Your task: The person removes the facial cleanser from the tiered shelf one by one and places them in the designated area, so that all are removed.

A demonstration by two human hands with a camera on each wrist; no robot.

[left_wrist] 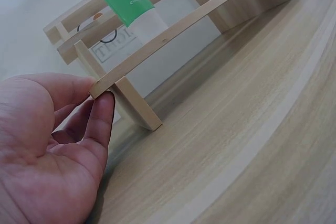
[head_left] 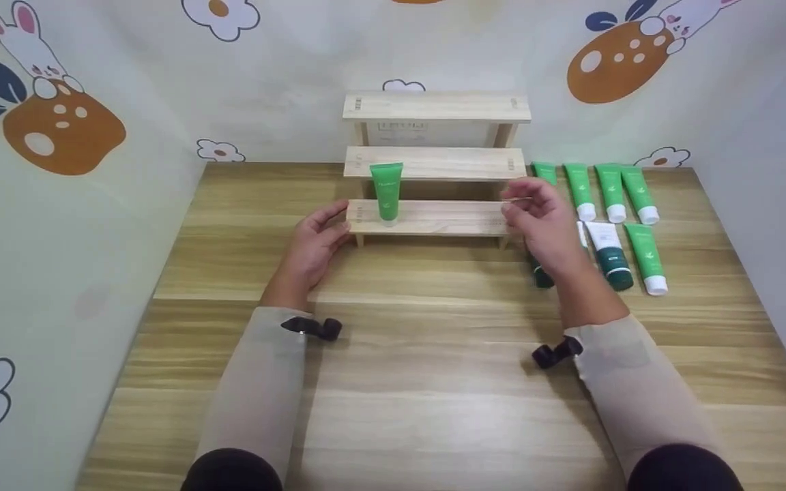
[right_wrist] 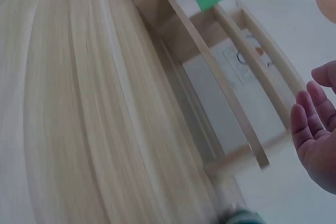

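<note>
A three-tier wooden step rack [head_left: 434, 164] stands at the back of the table. On the left part of its lowest step, one green tube [head_left: 387, 192] stands upright on its white cap. My left hand [head_left: 314, 249] pinches the left end of that step, thumb above and fingers beneath, as the left wrist view shows. My right hand [head_left: 542, 221] hovers by the right end with its fingers loosely bent and nothing in them. In the right wrist view the right fingers [right_wrist: 315, 116] are apart from the rack.
To the right of the rack lie several green tubes [head_left: 579, 192] with white caps. Before them is a white and dark-green tube [head_left: 611, 259], with another [head_left: 542, 274] partly hidden behind my right hand. A printed wall covering [head_left: 284, 82] rises behind the wooden table [head_left: 434, 382].
</note>
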